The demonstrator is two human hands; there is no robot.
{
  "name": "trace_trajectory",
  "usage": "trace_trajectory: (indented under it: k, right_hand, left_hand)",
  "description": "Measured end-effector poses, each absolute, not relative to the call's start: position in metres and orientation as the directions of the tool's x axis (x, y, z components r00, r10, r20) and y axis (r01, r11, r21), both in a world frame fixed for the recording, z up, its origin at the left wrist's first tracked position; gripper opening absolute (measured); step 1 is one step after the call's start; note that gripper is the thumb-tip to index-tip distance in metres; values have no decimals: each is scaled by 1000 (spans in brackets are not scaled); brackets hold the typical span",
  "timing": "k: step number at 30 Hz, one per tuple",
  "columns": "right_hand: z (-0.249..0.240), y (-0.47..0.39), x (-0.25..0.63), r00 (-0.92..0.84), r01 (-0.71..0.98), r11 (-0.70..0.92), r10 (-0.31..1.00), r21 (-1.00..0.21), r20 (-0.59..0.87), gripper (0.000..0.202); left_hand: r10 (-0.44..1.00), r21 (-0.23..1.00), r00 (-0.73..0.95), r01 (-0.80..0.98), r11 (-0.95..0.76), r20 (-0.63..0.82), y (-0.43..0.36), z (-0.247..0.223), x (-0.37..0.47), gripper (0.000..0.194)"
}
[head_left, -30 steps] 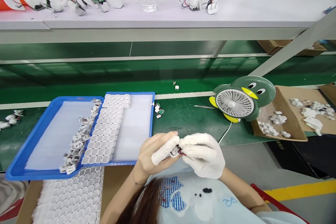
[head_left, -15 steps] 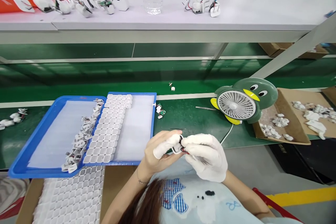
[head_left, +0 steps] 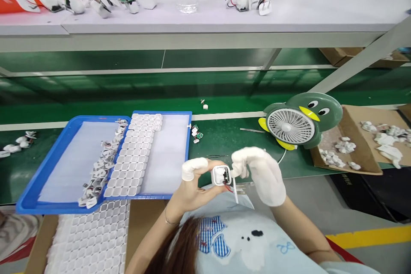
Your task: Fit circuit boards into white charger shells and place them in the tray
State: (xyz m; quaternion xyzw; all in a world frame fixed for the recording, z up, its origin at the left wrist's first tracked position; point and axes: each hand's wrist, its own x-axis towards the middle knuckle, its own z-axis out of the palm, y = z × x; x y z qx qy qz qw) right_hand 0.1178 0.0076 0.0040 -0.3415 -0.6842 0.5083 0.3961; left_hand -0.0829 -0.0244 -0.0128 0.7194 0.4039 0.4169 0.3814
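My left hand (head_left: 192, 186), with a white cover on its thumb, grips a small white square housing (head_left: 217, 175) by its sides. The open face of the housing points up and shows dark parts inside. A red wire (head_left: 228, 188) comes out at its lower right corner. Just right of it is my right hand (head_left: 259, 175) in a white glove, its fingertips pinched close to the housing's rim. From those fingertips a thin white strip-like piece (head_left: 236, 192) hangs down, seen edge-on; its kind is unclear.
A blue tray (head_left: 48, 154) holds a row of wired white parts; another blue tray (head_left: 189, 137) holds white housings (head_left: 130, 158). Loose circuit pieces (head_left: 196, 134), tweezers-like metal (head_left: 252, 130), a penguin fan (head_left: 290, 126) and a cardboard box (head_left: 362, 154) lie beyond. A shelf (head_left: 205, 17) spans above.
My right hand has drawn back from the housing and risen slightly, with the white strip now showing below its fingers. My left hand has turned the housing's open face up.
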Motion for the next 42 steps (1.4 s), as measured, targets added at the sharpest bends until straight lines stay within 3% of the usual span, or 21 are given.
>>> trace_trajectory:
  k: [2,4,8,13,18,20,25,36,42]
  right_hand:
    - [10,19,119,-454,57,167,882,-984,123,23]
    - [15,30,118,-536,65,193,835,-979,129,13]
    - [20,42,115,-688,128,262,719,-957,105,14]
    - [19,42,110,-657,138,-16,747,-990,-104,16]
    - [12,46,110,-704,151,-183,670,-971,-236,14]
    - [9,47,111,-715,121,-226,656,-967,-243,14]
    - [9,45,110,-780,-29,-341,596,-940,-192,22]
    - [-3,37,103,-830,-182,-535,534,-825,-162,24]
    - [-1,30,95,-760,-215,-391,643,-895,-98,27]
  left_hand:
    - [885,888,395,274,-370,247,-26,-11,-84,35]
    - [869,865,410,288,-411,276,-27,-11,-84,38]
    - [848,806,413,343,-482,332,-29,-12,-84,40]
    - [847,741,426,445,-502,318,-28,-6,-86,44]
    - [844,764,503,465,-447,187,-25,5,-87,31]
    - [843,766,511,471,-438,168,-25,5,-88,31]
    - [831,743,472,433,-511,296,-24,2,-88,37]
    - [845,745,463,456,-487,268,-28,3,-87,34]
    - [848,747,460,458,-482,265,-27,7,-83,27]
